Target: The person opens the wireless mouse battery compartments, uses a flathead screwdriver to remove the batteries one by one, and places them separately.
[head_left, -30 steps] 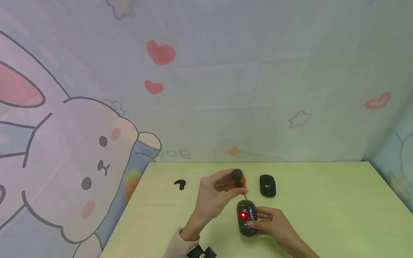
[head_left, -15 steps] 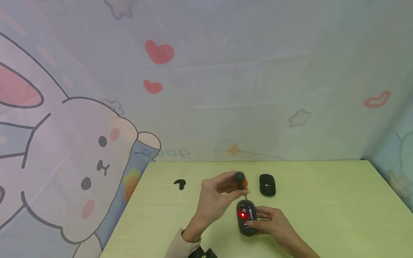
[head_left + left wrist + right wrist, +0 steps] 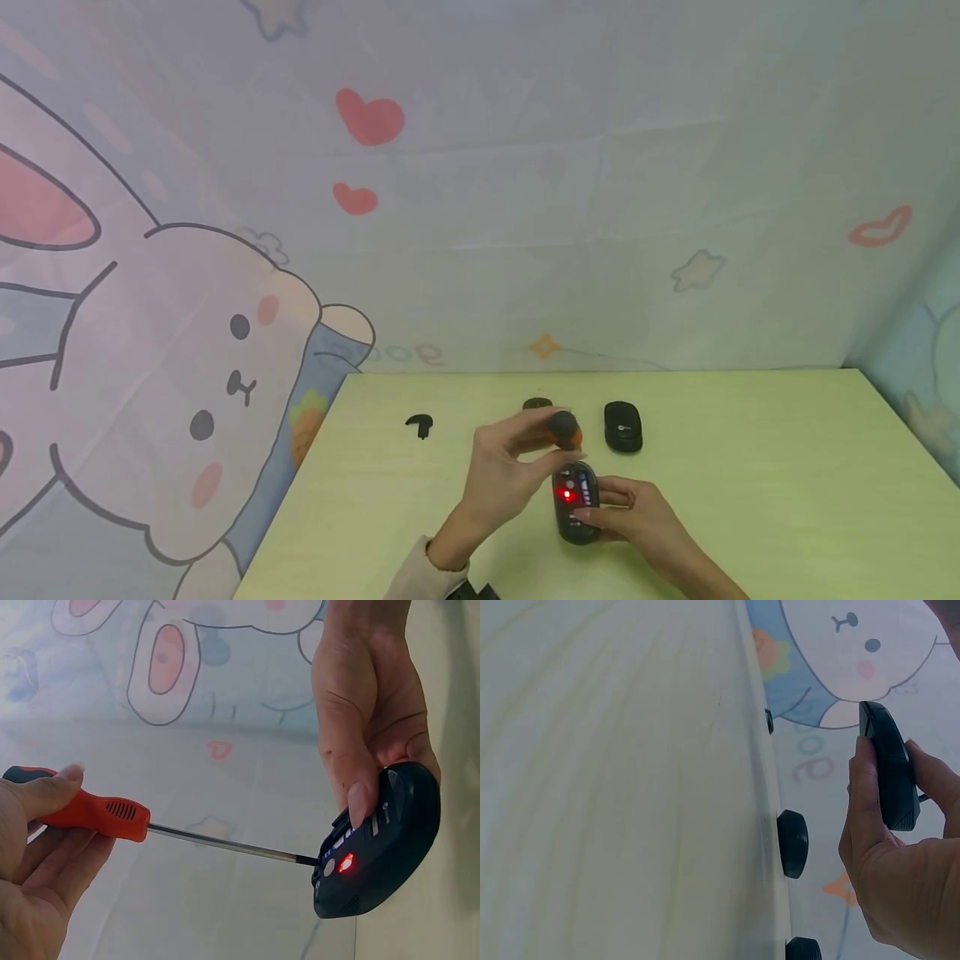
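Note:
My left hand (image 3: 498, 475) holds a screwdriver (image 3: 564, 429) by its orange and black handle. In the left wrist view, the metal shaft of the screwdriver (image 3: 225, 844) runs to the end of a black computer mouse (image 3: 401, 847), with its tip right at the underside. My right hand (image 3: 645, 521) grips that mouse (image 3: 576, 533), thumb on the underside, where a red light glows. In the right wrist view, the fingers of my right hand (image 3: 907, 885) lie along one side of the mouse (image 3: 891, 769) and the thumb presses the other.
A second black mouse (image 3: 622, 427) lies on the pale yellow table (image 3: 787, 483), beyond the held one. Further left is a small hook-shaped black piece (image 3: 422, 425). Another dark rounded thing (image 3: 537, 403) shows partly behind my left hand. A cartoon-printed cloth (image 3: 525, 208) hangs behind.
My left hand and the screwdriver handle have shifted slightly right and nearer the mouse. A dark rounded thing now shows behind that hand. My right hand keeps its grip on the mouse.

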Available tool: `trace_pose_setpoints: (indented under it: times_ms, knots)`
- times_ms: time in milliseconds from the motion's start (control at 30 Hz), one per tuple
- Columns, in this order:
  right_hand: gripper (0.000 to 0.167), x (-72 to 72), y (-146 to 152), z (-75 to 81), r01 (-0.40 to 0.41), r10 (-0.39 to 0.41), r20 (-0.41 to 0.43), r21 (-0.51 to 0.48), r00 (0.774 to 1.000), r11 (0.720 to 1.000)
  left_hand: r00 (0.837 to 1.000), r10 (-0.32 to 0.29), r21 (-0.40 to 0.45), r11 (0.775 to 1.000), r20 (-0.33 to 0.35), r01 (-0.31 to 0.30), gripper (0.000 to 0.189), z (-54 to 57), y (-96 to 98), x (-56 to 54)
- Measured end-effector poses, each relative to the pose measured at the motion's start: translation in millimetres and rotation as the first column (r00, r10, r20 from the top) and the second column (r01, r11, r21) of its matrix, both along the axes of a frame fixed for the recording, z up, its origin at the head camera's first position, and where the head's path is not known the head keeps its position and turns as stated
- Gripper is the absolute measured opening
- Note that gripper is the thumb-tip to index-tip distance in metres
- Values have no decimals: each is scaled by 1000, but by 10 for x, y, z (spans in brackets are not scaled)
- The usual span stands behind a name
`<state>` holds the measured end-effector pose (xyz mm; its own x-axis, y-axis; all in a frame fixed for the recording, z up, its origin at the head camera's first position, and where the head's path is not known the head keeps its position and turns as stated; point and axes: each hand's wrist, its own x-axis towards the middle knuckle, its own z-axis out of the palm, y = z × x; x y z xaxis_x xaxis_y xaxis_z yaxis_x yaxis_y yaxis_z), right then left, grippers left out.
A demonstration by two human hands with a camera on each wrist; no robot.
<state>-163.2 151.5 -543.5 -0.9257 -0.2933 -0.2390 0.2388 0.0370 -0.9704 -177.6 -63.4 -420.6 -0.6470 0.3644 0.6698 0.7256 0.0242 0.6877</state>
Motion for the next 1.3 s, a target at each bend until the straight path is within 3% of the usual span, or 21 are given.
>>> trace_pose_setpoints:
  times_ms: [533, 700, 1000, 1300]
  knots:
    - [72, -28, -1, 7, 4, -5, -4, -20, 1000, 1000, 999, 14, -15, 1000, -42, -14, 41, -4, 9, -27]
    - [71, -32, 19, 3, 3, -4, -13, -33, 1000, 999, 999, -9, 5, 1000, -50, 10, 41, -28, 19, -25]
    - [67, -22, 28, 10, 15, -15, -11, -35, 1000, 999, 984, -25, -22, 1000, -176, 21, 42, -105, 66, 37]
    - [64, -35, 64, 44, 29, -30, -30, -30, 999, 999, 976, -34, -39, 999, -216, 26, 43, -120, 82, 55]
